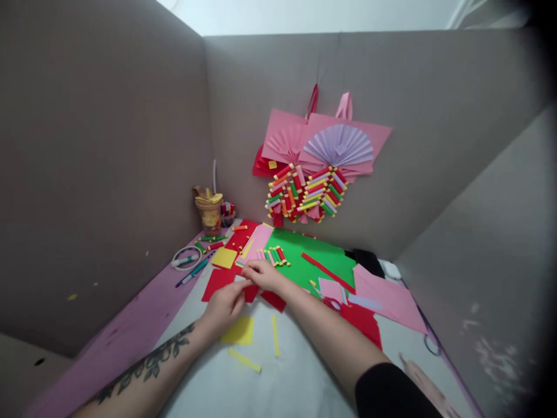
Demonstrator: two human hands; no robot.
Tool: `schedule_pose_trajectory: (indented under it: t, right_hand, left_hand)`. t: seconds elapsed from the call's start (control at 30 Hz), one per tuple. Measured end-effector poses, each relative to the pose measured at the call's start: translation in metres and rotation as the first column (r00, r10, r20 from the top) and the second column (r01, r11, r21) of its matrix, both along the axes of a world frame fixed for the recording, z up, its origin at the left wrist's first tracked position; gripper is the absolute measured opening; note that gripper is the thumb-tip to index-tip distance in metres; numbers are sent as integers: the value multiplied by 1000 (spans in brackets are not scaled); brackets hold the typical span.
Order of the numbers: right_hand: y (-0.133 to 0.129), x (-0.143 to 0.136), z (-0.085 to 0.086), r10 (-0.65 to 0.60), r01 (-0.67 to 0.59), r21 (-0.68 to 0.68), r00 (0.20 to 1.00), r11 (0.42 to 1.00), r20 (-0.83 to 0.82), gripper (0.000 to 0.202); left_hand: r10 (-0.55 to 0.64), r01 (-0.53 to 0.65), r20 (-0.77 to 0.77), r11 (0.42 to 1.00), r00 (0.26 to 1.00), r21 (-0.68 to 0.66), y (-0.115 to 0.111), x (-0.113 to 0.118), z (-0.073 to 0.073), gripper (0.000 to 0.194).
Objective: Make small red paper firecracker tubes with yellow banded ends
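Observation:
My left hand (225, 306) and my right hand (264, 274) meet over the middle of the table, fingertips pressed close together. Both have curled, closed fingers; whatever lies between them is too small or hidden to make out. Under and around them are red paper pieces (216, 285). Just beyond my right hand, a row of small rolled paper tubes (275, 256) in red, green and pink with yellow ends rests on green paper (300, 244). Nearer to me lie a yellow paper square (241, 331) and two yellow paper strips (275, 337).
Red-handled scissors (331, 303) lie right of my hands among pink sheets (391, 296). A tape roll (186, 259), pens (195, 271) and a brown cup (209, 215) stand or lie at left. Paper fan decorations (339, 145) hang on the grey partition (261, 75).

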State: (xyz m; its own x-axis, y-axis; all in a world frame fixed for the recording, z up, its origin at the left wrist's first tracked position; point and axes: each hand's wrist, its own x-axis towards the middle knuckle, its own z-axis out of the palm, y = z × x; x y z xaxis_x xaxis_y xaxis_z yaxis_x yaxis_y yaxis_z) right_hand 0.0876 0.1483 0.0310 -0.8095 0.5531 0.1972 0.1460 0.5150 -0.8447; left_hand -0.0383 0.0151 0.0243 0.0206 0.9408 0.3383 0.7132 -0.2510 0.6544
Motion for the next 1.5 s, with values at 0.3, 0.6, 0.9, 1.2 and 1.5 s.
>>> schedule_pose_trajectory:
  t: [0.3,0.6,0.9,1.2,1.5]
  right_hand:
    - [-27,25,15,47,-44,-32,996,998,70,19]
    - [-89,48,5,-384,385,-98,923,918,38,10]
    - [-133,67,-19,-574,575,0,817,818,47,14]
    - [-122,71,-19,-460,408,331,883,851,94,26]
    - [-127,73,-23,-523,529,215,848,821,-88,24]
  left_hand:
    - [59,-57,36,996,998,-75,-3,1,9,25]
    - [-18,31,77,984,997,-177,-12,14,11,21]
    - [-199,324,347,878,917,-353,-47,22,8,23]
    - [-12,206,469,908,883,-365,-32,26,-26,40]
    - [-89,112,174,985,981,-128,-30,8,17,29]
